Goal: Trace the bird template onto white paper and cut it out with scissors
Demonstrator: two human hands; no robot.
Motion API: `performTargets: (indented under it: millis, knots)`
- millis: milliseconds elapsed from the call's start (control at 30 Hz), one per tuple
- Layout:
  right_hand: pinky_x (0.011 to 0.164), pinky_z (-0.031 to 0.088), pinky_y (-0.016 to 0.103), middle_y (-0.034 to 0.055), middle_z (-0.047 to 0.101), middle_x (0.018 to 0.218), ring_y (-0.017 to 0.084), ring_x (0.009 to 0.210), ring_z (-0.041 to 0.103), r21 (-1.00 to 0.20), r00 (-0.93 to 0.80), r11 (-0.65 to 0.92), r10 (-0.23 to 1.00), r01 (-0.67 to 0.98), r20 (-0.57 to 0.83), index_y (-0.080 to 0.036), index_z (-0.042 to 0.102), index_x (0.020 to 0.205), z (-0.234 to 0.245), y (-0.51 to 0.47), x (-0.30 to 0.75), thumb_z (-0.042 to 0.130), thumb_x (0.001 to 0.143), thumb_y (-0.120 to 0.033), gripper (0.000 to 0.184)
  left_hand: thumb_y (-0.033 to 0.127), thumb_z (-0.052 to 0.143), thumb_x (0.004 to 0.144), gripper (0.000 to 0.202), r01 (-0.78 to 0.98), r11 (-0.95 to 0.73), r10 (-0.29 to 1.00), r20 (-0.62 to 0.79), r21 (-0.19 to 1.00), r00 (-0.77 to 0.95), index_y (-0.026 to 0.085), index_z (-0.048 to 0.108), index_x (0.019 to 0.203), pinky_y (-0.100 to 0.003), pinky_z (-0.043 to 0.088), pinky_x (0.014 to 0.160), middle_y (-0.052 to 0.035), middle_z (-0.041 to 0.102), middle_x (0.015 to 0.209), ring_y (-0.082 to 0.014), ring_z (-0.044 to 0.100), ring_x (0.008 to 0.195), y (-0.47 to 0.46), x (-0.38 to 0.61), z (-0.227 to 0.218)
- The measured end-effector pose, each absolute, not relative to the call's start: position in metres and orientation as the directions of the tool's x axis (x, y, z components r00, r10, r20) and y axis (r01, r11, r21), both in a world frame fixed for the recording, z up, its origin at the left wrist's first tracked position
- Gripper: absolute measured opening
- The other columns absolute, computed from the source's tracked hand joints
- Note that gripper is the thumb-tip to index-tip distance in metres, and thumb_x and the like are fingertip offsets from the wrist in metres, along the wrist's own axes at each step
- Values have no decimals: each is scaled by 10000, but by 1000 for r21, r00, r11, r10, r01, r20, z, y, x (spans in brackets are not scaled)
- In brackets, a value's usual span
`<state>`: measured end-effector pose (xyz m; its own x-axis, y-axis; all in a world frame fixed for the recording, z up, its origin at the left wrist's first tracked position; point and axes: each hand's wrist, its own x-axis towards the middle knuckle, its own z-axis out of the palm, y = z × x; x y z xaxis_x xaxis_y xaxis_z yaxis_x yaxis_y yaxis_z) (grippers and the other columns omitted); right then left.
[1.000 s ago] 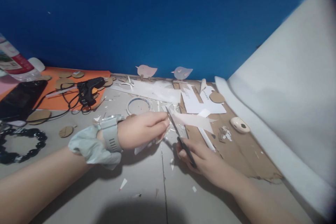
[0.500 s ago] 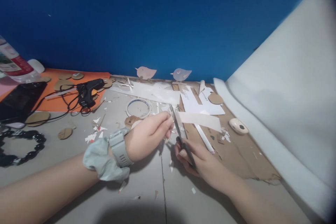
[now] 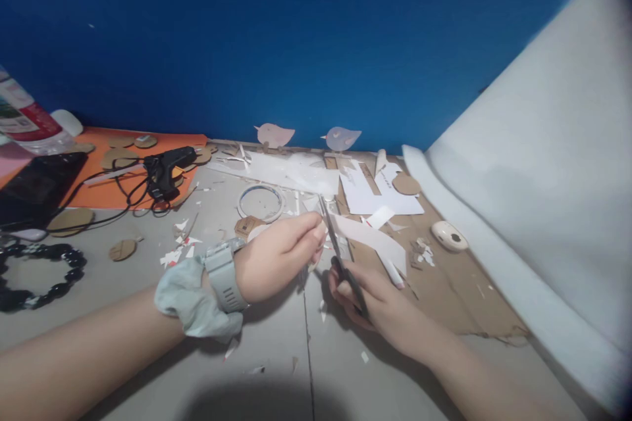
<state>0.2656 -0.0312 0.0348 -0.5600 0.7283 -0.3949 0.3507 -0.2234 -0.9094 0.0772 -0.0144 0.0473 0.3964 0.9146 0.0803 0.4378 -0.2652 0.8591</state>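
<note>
Black scissor handles (image 3: 353,284) inside right hand (image 3: 388,308)

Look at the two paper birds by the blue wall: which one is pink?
The pink bird is the one on the left, nearer the glue gun; the other bird, to its right, is pale lavender-blue.

We log: grey tabletop (image 3: 276,355) | left: orange sheet (image 3: 178,139), black bead bracelet (image 3: 34,273), cardboard disc (image 3: 122,249) | middle: tape ring (image 3: 261,200), strewn paper scraps (image 3: 178,248) | right: brown cardboard sheet (image 3: 444,289), white oval object (image 3: 448,235) on it.
</note>
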Motion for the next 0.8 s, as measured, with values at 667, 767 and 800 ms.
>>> performTargets:
  millis: [667, 767, 800]
  knots:
    - [440, 220, 184, -60, 332, 617, 63, 509, 262, -916, -584, -234, 712, 327, -390, -177, 418, 743, 33, -31, 266, 429, 915, -404, 285, 352, 255, 954, 345, 426, -262, 906, 69, 866, 417, 189, 402, 688, -250, 354, 621, 35, 463, 641, -101, 434, 604, -14, 76, 44]
    - [447, 224, 181, -51, 340, 632, 68, 535, 280, -913, -590, -239, 703, 330, -397, -174, 417, 747, 32, -32, 267, 411, 923, -394, 282, 347, 254, 955, 347, 431, -279, 900, 78, 858, 428, 187, 402, 684, -253, 349, 627, 38, 451, 632, -100, 433, 606, -13, 75, 44]
    - [450, 224, 180, -49, 343, 638, 69, 543, 284, -914, -590, -238, 704, 329, -396, -174, 413, 746, 32, -32, 267, 411, 923, -397, 285, 345, 253, 955, 348, 428, -281, 898, 78, 859, 432, 187, 401, 684, -253, 349, 629, 39, 447, 628, -99, 432, 604, -13, 75, 44]
